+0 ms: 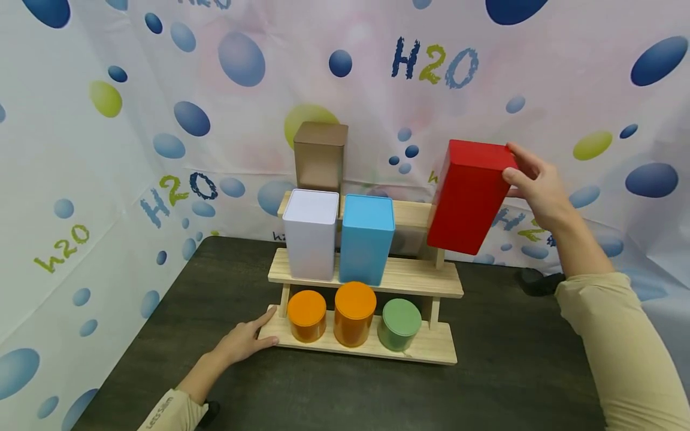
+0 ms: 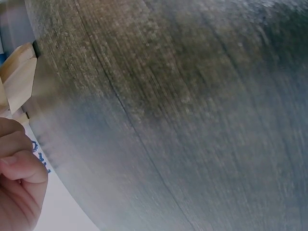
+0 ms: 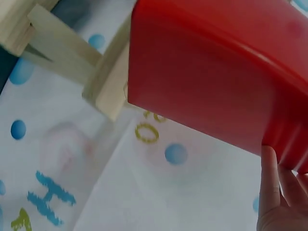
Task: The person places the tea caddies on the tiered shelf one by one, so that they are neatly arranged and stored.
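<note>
My right hand (image 1: 539, 185) grips the upper right edge of a tall red tin box (image 1: 474, 191), fingers behind and thumb on the near side. Tilted, the red box is held up at the right end of a three-tier wooden shelf (image 1: 420, 278); in the right wrist view the red box (image 3: 202, 72) hides part of the top board. At the lower board's left end, my left hand (image 1: 242, 341) holds the wood between thumb and fingers. The left wrist view shows that hand (image 2: 21, 173) with curled fingers, cut off by the frame edge.
On the top tier stands a brown tin (image 1: 320, 155). White (image 1: 309, 239) and blue (image 1: 366, 239) boxes share the middle tier. Below are two orange canisters (image 1: 307, 314) and a green canister (image 1: 399, 326). A patterned sheet (image 1: 366, 108) hangs behind the dark table (image 1: 323, 395).
</note>
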`<state>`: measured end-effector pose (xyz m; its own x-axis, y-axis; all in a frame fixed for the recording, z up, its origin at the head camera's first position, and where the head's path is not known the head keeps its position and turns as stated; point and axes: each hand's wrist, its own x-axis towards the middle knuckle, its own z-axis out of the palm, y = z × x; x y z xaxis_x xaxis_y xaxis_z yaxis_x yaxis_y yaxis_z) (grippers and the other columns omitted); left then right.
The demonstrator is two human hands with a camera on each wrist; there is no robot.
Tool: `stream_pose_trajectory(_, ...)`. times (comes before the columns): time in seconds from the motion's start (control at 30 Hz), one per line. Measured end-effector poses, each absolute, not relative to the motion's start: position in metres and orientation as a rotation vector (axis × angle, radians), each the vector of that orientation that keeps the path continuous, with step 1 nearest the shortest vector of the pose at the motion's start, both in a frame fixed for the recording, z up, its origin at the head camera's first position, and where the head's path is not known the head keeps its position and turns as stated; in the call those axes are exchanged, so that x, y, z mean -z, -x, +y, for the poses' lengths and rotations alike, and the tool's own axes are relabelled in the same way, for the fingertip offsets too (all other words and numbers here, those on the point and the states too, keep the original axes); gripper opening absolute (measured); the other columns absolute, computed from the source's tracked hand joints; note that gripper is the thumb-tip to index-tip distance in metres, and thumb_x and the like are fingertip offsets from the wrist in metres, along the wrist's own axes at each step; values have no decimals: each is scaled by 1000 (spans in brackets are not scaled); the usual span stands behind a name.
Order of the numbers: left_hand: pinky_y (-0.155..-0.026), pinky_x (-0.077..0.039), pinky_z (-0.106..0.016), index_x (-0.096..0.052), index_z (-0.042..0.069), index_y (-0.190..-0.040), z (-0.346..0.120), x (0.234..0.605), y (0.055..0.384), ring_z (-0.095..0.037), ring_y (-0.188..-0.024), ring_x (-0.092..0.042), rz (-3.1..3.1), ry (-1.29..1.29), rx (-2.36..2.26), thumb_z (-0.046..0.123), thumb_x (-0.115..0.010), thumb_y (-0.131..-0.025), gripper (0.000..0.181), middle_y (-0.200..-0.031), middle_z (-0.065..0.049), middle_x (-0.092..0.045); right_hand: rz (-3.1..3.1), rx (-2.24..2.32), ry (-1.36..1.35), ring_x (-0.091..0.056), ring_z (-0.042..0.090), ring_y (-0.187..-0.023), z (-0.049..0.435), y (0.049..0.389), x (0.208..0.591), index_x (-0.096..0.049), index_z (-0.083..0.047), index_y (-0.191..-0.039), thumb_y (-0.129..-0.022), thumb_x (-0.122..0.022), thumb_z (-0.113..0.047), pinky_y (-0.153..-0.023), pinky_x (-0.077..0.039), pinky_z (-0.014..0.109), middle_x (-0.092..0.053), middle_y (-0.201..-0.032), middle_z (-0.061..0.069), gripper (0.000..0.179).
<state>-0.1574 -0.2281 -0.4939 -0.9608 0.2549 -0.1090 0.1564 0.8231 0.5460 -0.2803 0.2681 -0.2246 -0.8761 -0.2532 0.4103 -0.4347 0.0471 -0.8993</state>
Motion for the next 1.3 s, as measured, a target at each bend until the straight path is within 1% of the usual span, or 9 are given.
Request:
stream_pose_trajectory(0.27,-76,-46,-49,-34,8,-141,-225,490,156,-29,-85,-61,2810,-240,-818,45,-64,-81,77,-121,-30,-52,-2392,-1689,-663,-40,18,-114,234,291,234,-14,-6,-147,-91,-50,-20,-72,-45,14,-29,-142,18,68)
stream_pose_trajectory(0.4,-77,-46,-49,-34,10,-142,-226,492,157,-30,-87,-61,2818,-230,-818,44,-64,-81,75,-121,-29,-52,-2471,-1633,-659,-35,27,-123,224,299,239,-8,-10,-148,-92,-48,-24,-75,-45,14,-25,-146,17,70)
stream_pose_trajectory(0.5,-74,-46,-47,-34,9,-142,-226,493,157,-25,-78,-60,2821,-241,-819,44,-64,-81,76,-113,-29,-57,-2473,-1670,-666,-31,31,-127,220,303,240,-5,-12,-148,-93,-47,-25,-77,-46,16,-22,-148,15,70)
stream_pose_trajectory(0.7,-70,-46,-44,-34,9,-142,-226,492,157,-18,-69,-53,2826,-241,-822,45,-63,-81,76,-110,-28,-59,-2454,-1776,-718,-25,32,-131,212,308,238,0,-15,-148,-96,-46,-24,-95,-36,34,-16,-150,13,70)
stream_pose_trajectory(0.83,-72,-46,-44,-35,11,-142,-226,494,157,-18,-70,-52,2832,-220,-810,45,-64,-81,75,-112,-27,-58,-2453,-1800,-750,-21,34,-133,205,308,238,3,-15,-148,-96,-44,-24,-99,-26,48,-14,-149,14,70)
stream_pose_trajectory(0.93,-70,-46,-43,-35,11,-141,-225,494,157,-18,-67,-51,2839,-214,-810,44,-65,-80,75,-103,-25,-62,-2445,-1758,-731,-24,36,-132,200,307,239,-1,-14,-148,-96,-43,-26,-99,-26,51,-18,-148,16,68)
stream_pose_trajectory(1.0,-67,-45,-40,-35,11,-141,-225,493,157,-17,-63,-48,2831,-211,-816,44,-64,-81,75,-85,-18,-63,-2436,-1705,-679,-29,36,-130,196,307,240,-7,-14,-148,-96,-44,-27,-97,-30,51,-24,-145,17,65)
stream_pose_trajectory(1.1,-62,-41,-35,-34,11,-142,-224,493,156,-14,-54,-42,2810,-215,-829,44,-64,-81,75,-62,-4,-51,-2412,-1636,-553,-37,34,-124,187,307,241,-17,-14,-147,-96,-45,-28,-94,-36,48,-33,-139,16,61)
stream_pose_trajectory(1.3,-58,-39,-33,-35,10,-141,-223,494,156,-13,-51,-38,2828,-237,-839,44,-64,-81,76,-59,-2,-49,-2326,-1547,-338,-47,28,-115,173,308,243,-33,-9,-142,-94,-49,-28,-89,-44,39,-43,-130,15,54)
